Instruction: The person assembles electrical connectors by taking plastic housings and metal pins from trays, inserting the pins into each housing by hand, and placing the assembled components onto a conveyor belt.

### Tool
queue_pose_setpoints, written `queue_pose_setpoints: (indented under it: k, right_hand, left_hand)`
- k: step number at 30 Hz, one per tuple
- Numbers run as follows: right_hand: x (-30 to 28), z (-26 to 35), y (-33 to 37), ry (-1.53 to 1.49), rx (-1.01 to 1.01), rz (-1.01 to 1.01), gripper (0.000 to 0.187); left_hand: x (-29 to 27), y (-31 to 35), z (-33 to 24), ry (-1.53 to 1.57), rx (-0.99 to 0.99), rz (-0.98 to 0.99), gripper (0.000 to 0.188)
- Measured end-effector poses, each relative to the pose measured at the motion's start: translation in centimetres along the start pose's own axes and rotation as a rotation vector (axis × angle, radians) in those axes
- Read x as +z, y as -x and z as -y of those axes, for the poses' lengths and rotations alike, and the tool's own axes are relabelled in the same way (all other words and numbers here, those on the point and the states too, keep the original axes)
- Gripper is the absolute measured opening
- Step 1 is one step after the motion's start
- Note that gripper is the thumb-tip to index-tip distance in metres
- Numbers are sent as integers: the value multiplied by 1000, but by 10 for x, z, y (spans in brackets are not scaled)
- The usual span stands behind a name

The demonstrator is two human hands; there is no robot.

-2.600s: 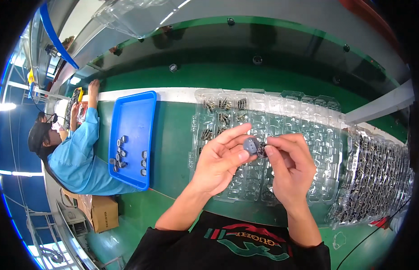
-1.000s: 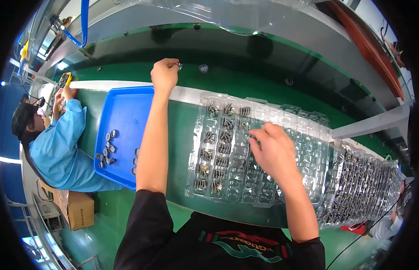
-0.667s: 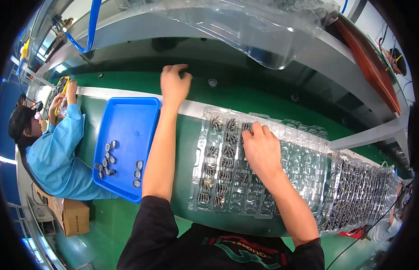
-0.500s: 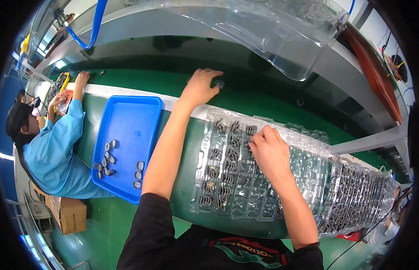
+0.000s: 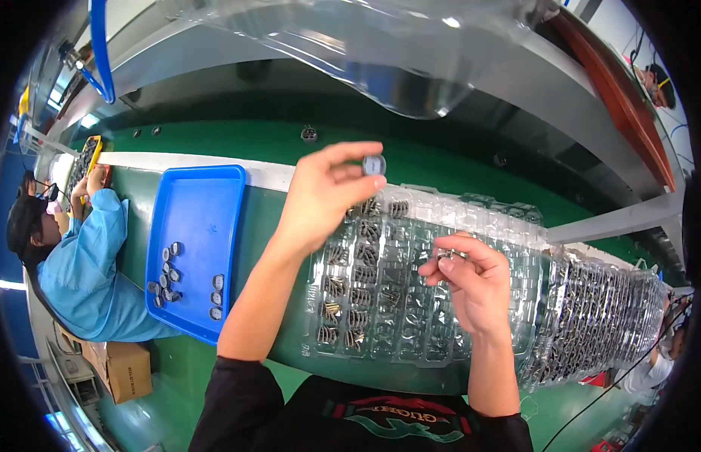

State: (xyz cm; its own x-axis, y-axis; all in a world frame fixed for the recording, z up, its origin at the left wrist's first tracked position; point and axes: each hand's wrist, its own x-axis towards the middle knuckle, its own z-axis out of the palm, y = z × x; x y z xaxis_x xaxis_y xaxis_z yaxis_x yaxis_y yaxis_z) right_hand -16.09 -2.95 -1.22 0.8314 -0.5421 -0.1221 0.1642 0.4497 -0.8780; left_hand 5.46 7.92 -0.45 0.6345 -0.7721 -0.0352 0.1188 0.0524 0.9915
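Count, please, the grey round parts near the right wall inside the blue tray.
3, in one line by the right wall of the blue tray: far part, middle part, near part. None seems hidden.

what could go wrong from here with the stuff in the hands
The grey round part could slip, since the left hand seems to pinch it only at its edges. The small piece in the right hand might drop among the pockets of the clear tray and be hard to spot.
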Motion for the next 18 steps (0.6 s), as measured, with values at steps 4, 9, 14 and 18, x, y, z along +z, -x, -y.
queue_pose_setpoints:
  k: [4, 9, 14, 18]
  right_hand:
    - [-5, 3, 8, -67, 7, 80, 23]
    - [4, 0, 18, 237, -249, -38, 17]
    - [5, 4, 27, 797, -564, -95, 20]
    - [4, 4, 29, 874, -665, -93, 18]
  left_hand:
    - [26, 51, -5, 364, -179, 51, 36]
    - [40, 96, 13, 534, -92, 85, 41]
    - [59, 105, 31, 563, -95, 72, 41]
    - [66, 107, 36, 541, -42, 123, 41]
